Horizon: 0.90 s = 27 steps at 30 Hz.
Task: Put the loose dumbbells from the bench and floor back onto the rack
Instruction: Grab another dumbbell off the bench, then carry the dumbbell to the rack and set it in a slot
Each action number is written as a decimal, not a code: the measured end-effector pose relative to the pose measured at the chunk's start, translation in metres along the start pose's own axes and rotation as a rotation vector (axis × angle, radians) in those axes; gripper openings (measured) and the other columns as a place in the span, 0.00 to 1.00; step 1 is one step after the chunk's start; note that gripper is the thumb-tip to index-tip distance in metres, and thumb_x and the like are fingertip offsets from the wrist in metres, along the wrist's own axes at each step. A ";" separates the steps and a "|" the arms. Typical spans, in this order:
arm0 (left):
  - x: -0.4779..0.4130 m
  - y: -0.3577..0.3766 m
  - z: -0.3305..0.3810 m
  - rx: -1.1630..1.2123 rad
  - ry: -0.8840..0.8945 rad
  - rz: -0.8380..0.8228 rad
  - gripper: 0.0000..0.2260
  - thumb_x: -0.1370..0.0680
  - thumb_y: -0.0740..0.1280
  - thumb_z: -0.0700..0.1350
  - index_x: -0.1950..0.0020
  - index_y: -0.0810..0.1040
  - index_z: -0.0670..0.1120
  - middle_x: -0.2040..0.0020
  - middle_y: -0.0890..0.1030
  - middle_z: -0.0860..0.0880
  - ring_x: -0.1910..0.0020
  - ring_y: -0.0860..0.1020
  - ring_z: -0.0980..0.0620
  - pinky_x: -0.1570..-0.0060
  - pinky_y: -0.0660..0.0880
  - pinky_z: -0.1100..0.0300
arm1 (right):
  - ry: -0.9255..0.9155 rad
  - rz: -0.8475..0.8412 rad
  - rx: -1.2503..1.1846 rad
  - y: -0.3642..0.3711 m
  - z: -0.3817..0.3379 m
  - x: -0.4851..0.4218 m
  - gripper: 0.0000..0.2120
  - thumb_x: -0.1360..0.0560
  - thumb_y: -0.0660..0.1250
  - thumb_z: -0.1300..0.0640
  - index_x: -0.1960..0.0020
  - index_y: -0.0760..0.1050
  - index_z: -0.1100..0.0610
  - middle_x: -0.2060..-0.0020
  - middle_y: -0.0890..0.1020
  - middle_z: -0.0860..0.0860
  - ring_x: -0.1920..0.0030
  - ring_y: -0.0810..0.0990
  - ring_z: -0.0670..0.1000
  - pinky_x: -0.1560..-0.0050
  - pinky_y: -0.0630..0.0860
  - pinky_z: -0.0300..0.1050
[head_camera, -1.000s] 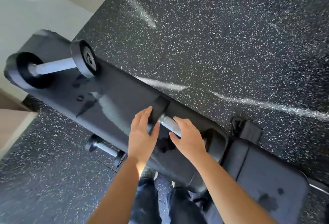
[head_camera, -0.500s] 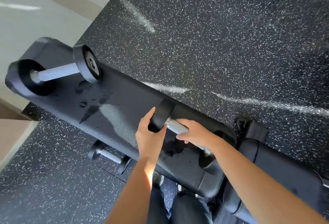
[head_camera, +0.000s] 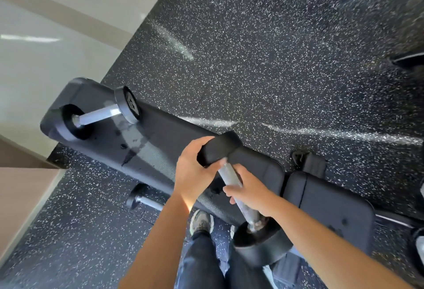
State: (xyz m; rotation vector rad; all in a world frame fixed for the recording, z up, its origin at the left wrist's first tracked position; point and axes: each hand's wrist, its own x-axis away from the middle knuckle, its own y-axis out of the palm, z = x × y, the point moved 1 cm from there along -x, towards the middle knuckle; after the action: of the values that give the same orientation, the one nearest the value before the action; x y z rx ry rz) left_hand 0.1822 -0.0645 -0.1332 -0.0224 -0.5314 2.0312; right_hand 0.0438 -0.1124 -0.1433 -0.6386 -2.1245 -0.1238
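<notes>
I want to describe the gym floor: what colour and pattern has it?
Black with many small white speckles, seen clearly in the head view.

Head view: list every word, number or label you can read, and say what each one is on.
No text can be read here.
Dumbbell on the bench: a pale marking on its end plate, too blurred to read.
Dumbbell in both hands: no marking visible.
Dumbbell on the floor: no marking visible.

Black speckled rubber floor (head_camera: pixel 263 54) streaked with light; pale wall (head_camera: pixel 34 64) at left.
</notes>
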 end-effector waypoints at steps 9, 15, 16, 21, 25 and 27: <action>0.015 -0.030 0.118 0.095 0.114 -0.150 0.18 0.35 0.76 0.42 0.49 0.74 0.53 0.54 0.78 0.60 0.56 0.75 0.69 0.55 0.69 0.76 | -0.028 0.006 -0.253 -0.017 -0.062 0.132 0.18 0.25 0.64 0.64 0.41 0.60 0.53 0.62 0.79 0.53 0.68 0.80 0.51 0.68 0.77 0.42; 0.025 -0.043 0.209 0.078 0.326 -0.284 0.18 0.35 0.73 0.44 0.48 0.75 0.54 0.50 0.80 0.54 0.52 0.75 0.65 0.52 0.68 0.75 | -0.108 0.085 -0.437 -0.033 -0.097 0.216 0.17 0.26 0.64 0.67 0.44 0.62 0.54 0.67 0.78 0.54 0.74 0.79 0.49 0.72 0.76 0.41; 0.028 -0.043 0.225 0.075 0.363 -0.311 0.18 0.35 0.73 0.44 0.48 0.75 0.56 0.49 0.80 0.54 0.51 0.76 0.63 0.51 0.68 0.74 | -0.122 0.108 -0.462 -0.034 -0.101 0.230 0.17 0.26 0.65 0.68 0.44 0.62 0.54 0.67 0.78 0.54 0.75 0.79 0.49 0.72 0.76 0.41; 0.055 -0.034 0.302 0.092 0.615 -0.456 0.19 0.38 0.71 0.52 0.48 0.73 0.58 0.49 0.77 0.61 0.51 0.73 0.68 0.51 0.65 0.76 | -0.226 0.274 -0.538 -0.043 -0.112 0.300 0.21 0.29 0.66 0.70 0.45 0.65 0.51 0.68 0.79 0.54 0.73 0.79 0.53 0.69 0.79 0.45; 0.082 -0.013 0.357 0.128 0.809 -0.579 0.20 0.36 0.68 0.54 0.45 0.75 0.52 0.49 0.77 0.60 0.51 0.74 0.69 0.52 0.66 0.76 | -0.364 0.425 -0.685 -0.047 -0.104 0.351 0.21 0.29 0.64 0.73 0.43 0.65 0.55 0.74 0.80 0.52 0.76 0.78 0.53 0.72 0.79 0.45; 0.098 0.004 0.381 0.150 0.869 -0.645 0.20 0.36 0.68 0.55 0.45 0.76 0.51 0.50 0.78 0.60 0.51 0.74 0.68 0.52 0.66 0.75 | -0.427 0.511 -0.753 -0.049 -0.094 0.376 0.20 0.29 0.63 0.74 0.42 0.65 0.58 0.74 0.79 0.53 0.76 0.77 0.54 0.71 0.78 0.45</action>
State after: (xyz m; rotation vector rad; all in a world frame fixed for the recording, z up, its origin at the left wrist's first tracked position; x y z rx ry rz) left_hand 0.0404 -0.1201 0.2291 -0.5451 0.1626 1.2479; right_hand -0.0890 -0.0348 0.2152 -1.7570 -2.2064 -0.5559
